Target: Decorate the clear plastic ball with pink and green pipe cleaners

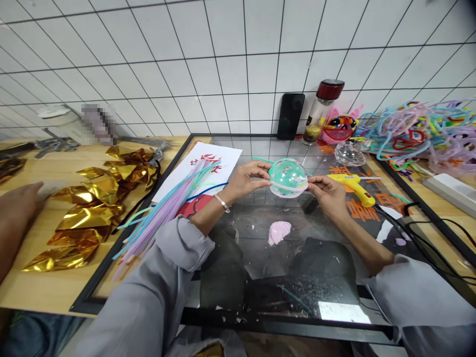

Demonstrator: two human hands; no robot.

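Grey sleeves (148,285) nearest. Left hand (243,181), right hand (329,196) pinch pale strip (290,189) against clear ball (289,172), twelve o'clock. Step, judged: fitting strip. Next move calls for steady grip; glue gun (353,188), one o'clock.

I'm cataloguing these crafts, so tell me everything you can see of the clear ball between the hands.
The clear ball looks like glossy plastic, largely mint green, with small coloured specks and a pale band across its lower half. The left hand pinches its left edge, the right hand its right, holding it above the glass tabletop. The specks are too small to identify.
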